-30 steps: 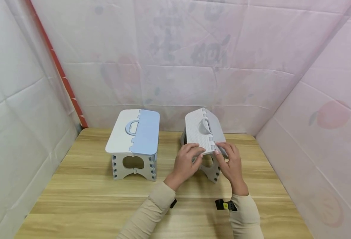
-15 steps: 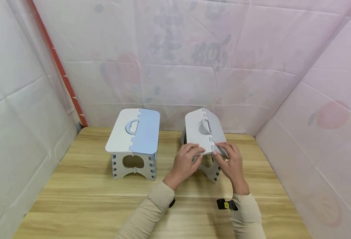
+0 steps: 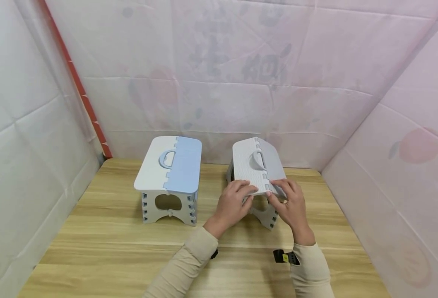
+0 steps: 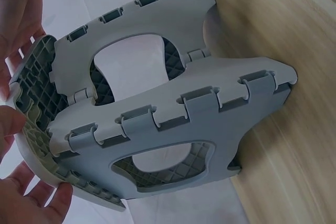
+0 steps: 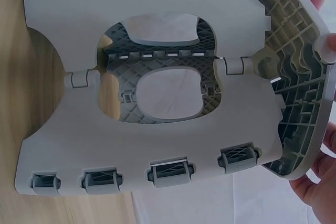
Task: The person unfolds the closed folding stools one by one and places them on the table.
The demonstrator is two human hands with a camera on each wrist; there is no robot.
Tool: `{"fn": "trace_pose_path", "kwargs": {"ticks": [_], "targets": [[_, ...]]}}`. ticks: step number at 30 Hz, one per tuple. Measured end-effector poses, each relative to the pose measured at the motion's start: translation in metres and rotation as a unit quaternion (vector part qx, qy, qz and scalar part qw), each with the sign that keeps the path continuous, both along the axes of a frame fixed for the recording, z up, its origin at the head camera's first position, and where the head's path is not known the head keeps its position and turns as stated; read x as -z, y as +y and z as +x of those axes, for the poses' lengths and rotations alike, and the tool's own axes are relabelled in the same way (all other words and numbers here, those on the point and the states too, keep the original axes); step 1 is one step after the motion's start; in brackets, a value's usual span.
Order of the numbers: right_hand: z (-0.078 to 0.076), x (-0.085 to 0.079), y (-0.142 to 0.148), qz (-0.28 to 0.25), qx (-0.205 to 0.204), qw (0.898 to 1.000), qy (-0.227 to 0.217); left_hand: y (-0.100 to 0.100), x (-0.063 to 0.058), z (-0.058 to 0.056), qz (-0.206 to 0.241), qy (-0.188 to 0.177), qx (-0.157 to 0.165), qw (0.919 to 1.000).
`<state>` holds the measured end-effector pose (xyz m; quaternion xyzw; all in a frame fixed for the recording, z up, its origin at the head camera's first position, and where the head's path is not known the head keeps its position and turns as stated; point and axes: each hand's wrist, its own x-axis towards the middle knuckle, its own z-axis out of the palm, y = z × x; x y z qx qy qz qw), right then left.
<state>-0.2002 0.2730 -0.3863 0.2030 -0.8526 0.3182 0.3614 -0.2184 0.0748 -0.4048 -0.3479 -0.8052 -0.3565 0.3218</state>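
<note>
A grey folding stool [image 3: 246, 167] stands partly folded on the table, its top peaked along the middle hinge and its handle [image 3: 258, 160] raised. My left hand [image 3: 232, 205] pinches the front edge of its left top half. On the right half's front edge, close to the hinge, my right hand [image 3: 289, 203] has its fingers above and thumb at the edge. In the left wrist view, the ribbed underside [image 4: 37, 93] of the top shows between both hands. The right wrist view shows the two hinged end panels [image 5: 173, 140] slightly angled. My palms hide part of the front.
Left of it stands a white and blue folding stool [image 3: 168, 165], unfolded with a flat top. Both stools are near the back of the wooden table [image 3: 129, 256]. White printed cloth [image 3: 219, 107] hangs behind and at both sides.
The hands keep their hold on the grey stool, and its peaked shape looks the same. Everything shifts slightly in view as the head camera moves.
</note>
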Motion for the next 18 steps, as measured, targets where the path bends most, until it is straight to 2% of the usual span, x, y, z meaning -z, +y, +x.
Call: {"fn": "trace_pose_path", "kwargs": {"ticks": [9, 18], "targets": [[-0.0014, 0.0016, 0.0027, 0.044, 0.001, 0.999, 0.018, -0.0017, -0.0010, 0.0000, -0.034, 0.003, -0.006, 0.9994], [-0.0040, 0.0046, 0.0047, 0.056, -0.003, 0.998, 0.027, -0.0008, 0.0005, -0.0001, -0.048, 0.021, -0.024, 0.9983]]}}
